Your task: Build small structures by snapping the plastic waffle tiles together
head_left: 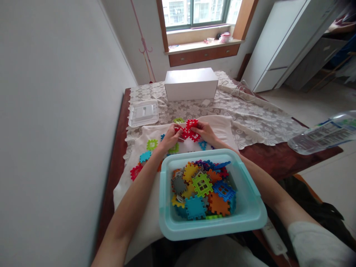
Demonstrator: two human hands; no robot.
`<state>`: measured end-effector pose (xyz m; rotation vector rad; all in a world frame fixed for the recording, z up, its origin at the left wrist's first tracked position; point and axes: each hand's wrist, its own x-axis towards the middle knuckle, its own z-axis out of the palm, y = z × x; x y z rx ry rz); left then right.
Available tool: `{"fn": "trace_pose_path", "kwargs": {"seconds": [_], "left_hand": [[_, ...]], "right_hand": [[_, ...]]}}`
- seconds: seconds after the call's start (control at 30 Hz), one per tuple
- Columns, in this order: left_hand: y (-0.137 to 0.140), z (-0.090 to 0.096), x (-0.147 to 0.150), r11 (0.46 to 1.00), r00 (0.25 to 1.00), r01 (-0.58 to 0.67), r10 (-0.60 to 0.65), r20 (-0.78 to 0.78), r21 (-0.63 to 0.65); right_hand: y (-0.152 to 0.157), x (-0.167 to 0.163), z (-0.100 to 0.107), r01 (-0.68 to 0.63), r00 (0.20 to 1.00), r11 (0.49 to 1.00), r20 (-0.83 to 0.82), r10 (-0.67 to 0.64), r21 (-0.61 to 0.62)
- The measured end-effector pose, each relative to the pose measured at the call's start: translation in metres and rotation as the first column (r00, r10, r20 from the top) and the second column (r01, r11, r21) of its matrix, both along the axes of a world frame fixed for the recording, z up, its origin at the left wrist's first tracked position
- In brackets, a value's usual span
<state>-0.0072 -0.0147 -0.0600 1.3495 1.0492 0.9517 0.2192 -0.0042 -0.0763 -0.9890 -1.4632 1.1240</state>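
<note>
We record red pieces [189, 125] part-covered by the left hand [172, 136] and right hand [205, 132], the floor of the near tub [214, 234] part-hidden under heaped pieces [195, 207], the right bottle [319, 136] cut off, and far windowsill items [224, 37] too small to identify.

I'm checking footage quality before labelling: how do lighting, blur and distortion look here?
Head view: daylight washes out the window. Head view: toward the right edge, the fridge leans and the bottle looks stretched, probably lens distortion. Head view: the red pieces held by the left hand and right hand are small and slightly soft, so their joints are hard to read.
</note>
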Motion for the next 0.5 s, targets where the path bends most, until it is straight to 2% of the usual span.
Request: {"fn": "trace_pose_path", "kwargs": {"seconds": [0.17,0.5], "left_hand": [[-0.0053,0.0018,0.0008,0.999,1.0,-0.004,0.004,0.01,-0.038],[-0.0056,0.0079,-0.0012,0.983,0.988,0.091,-0.069,-0.139,0.159]], "right_hand": [[0.0053,0.0028,-0.0022,0.041,0.997,0.999,-0.063,-0.043,-0.032],[0.0039,0.0027,-0.0019,0.019,0.996,0.999,-0.083,-0.023,-0.045]]}}
